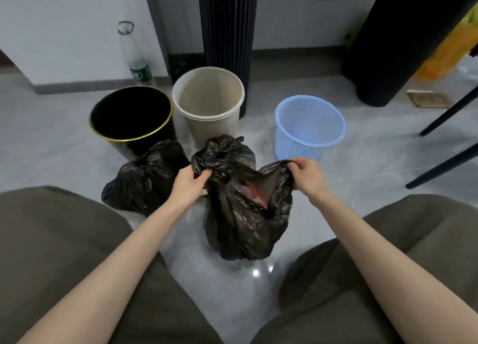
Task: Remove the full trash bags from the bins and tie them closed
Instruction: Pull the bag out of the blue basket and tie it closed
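so the person's left hand (190, 180) and right hand (307, 173) each pinch opposite rim sides of the open bag (243, 227), mouth stretched crosswise between them, knotting looks next

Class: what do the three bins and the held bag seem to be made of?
The black bin looks glossy and gold-rimmed, perhaps metal. The beige bin looks like matte moulded plastic. The blue basket is a perforated plastic lattice. The held bag is thin, shiny, crinkled plastic film.
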Demonstrator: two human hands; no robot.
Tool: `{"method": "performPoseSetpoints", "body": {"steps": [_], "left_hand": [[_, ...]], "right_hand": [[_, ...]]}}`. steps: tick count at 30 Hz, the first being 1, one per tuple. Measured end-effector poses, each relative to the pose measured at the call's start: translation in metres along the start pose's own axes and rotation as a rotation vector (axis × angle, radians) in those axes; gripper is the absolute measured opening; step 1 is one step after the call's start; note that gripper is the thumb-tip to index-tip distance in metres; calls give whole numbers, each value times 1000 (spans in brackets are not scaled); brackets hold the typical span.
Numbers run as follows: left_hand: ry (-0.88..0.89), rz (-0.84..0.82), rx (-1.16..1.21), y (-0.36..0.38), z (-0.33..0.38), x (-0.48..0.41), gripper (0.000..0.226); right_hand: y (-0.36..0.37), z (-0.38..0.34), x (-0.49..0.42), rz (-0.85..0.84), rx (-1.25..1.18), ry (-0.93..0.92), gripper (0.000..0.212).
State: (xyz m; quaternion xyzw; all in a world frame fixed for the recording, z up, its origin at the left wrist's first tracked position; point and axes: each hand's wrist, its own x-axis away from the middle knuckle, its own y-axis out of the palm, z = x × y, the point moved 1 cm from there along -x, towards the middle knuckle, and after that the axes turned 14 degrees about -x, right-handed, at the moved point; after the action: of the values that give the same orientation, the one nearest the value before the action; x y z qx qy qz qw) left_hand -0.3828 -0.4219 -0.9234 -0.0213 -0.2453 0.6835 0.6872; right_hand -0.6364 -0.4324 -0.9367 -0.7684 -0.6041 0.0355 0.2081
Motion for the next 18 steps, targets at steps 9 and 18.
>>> {"method": "performPoseSetpoints", "body": {"steps": [9, 18], "left_hand": [[-184, 302, -42, -56, -42, -16, 24], [-191, 255, 40, -53, -41, -18, 28]], "right_hand": [[3, 36, -14, 365, -494, 417, 26], [32, 17, 7, 266, 309, -94, 31]]}}
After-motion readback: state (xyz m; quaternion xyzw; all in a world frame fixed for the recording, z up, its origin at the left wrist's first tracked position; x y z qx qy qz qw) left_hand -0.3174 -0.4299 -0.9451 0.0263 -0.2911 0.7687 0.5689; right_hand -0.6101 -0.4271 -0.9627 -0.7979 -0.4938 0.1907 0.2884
